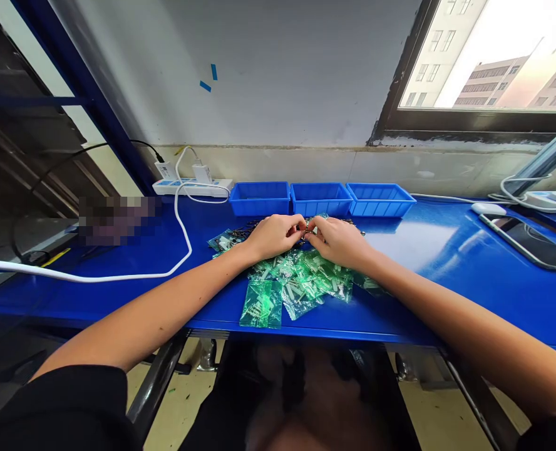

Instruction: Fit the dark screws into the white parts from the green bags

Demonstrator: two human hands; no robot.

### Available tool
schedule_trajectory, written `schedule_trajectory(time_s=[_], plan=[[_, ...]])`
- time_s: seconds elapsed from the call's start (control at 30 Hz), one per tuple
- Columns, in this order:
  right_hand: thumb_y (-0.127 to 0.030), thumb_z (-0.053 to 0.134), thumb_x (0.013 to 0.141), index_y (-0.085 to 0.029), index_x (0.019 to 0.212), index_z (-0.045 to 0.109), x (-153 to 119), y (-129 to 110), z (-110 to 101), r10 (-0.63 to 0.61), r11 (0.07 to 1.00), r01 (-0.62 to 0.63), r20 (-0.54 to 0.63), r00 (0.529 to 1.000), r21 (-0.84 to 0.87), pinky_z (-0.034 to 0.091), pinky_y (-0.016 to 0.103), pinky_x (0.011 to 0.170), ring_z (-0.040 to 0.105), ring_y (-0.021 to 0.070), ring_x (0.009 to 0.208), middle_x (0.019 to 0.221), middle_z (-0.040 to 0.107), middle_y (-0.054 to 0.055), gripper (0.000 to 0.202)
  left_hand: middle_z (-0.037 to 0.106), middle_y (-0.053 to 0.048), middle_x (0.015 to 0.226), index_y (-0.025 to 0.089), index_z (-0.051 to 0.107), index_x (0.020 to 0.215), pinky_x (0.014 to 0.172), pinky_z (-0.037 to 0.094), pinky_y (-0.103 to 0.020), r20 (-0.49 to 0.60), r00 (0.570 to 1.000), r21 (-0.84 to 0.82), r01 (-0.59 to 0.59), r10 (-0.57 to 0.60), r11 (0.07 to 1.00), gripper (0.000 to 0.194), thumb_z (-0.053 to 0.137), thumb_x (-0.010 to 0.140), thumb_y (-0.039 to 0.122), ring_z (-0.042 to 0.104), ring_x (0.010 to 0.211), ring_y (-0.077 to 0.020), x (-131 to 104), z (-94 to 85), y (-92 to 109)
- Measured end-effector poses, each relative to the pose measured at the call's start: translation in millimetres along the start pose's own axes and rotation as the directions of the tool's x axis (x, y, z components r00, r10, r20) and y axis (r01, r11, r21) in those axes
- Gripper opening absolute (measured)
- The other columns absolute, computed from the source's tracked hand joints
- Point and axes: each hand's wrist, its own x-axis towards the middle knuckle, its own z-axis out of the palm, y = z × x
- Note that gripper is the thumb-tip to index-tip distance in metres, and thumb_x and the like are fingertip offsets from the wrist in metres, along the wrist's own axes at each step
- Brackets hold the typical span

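Note:
My left hand [278,236] and my right hand [337,239] meet above a heap of small clear plastic packets [301,279], some tinted green, with pale pieces inside. The fingers of both hands are pinched together, almost touching each other. Something small and dark seems to be between the fingertips, too small to name. Behind and beside the hands lie several dark, thin pieces [248,229], partly hidden by the fingers. One packet [262,304] lies flat at the front of the heap, close to the table edge.
Three blue plastic bins [259,203] stand in a row behind the hands. A white power strip [191,188] with plugs sits at the back left, and its white cable [177,232] loops across the blue table [428,282]. At the right lies a phone [531,241].

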Motion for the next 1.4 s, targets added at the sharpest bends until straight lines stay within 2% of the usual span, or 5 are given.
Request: schedule_trajectory(time_s=[0.27,0.57,0.8,1.0,1.4], plan=[[-0.020,0.039,0.093,-0.015,0.098,0.056,2.3,2.9,-2.8,0.049,0.997,-0.047,0.029,0.998,-0.066,0.033,0.027,0.061,0.062,0.0219,0.087,0.096,0.068,0.011,0.019,0.068,-0.006,0.075,0.016,0.065,0.081,0.055,0.036,-0.026,0.241,0.969,0.301,-0.129,0.055,0.945,0.016,0.052,0.082,0.024,0.062,0.067,-0.0194,21.0,-11.4,12.5],[-0.027,0.041,0.093,-0.016,0.098,0.058,5.4,14.0,1.8,0.129,0.992,-0.128,-0.060,0.990,0.014,0.030,0.027,0.056,0.061,0.0215,0.079,0.086,0.067,0.008,0.021,0.069,-0.003,0.075,0.018,0.065,0.098,0.059,0.039,-0.026,0.006,1.000,0.163,0.011,-0.012,0.987,0.022,0.050,0.084,0.025,0.061,0.067,-0.0155,23.8,1.2,11.3],[-0.028,0.040,0.094,-0.016,0.094,0.059,3.4,4.2,0.4,0.111,0.994,-0.111,-0.028,0.993,-0.020,0.031,0.028,0.058,0.062,0.0225,0.082,0.087,0.068,0.009,0.023,0.069,-0.003,0.075,0.017,0.065,0.097,0.061,0.040,-0.027,0.015,0.999,0.161,-0.034,0.032,0.986,0.022,0.047,0.086,0.022,0.061,0.068,-0.0161,13.7,-0.8,10.5],[-0.024,0.042,0.092,-0.015,0.114,0.050,1.8,1.6,-3.6,0.125,0.992,-0.124,-0.020,0.992,0.020,0.028,0.028,0.055,0.063,0.0226,0.083,0.087,0.069,0.007,0.025,0.071,-0.005,0.083,0.017,0.064,0.100,0.063,0.042,-0.027,0.010,1.000,0.187,0.017,-0.019,0.982,0.024,0.044,0.088,0.022,0.063,0.074,-0.0189,16.7,1.5,8.7],[-0.024,0.036,0.096,-0.017,0.108,0.053,-2.0,-5.9,-9.1,0.050,0.999,-0.050,0.017,0.999,-0.002,0.034,0.027,0.062,0.063,0.0216,0.091,0.099,0.069,0.007,0.022,0.070,-0.004,0.080,0.017,0.066,0.090,0.060,0.037,-0.025,0.064,0.998,0.168,0.015,-0.026,0.986,0.019,0.049,0.085,0.022,0.060,0.069,-0.0157,8.5,-24.5,14.4]])
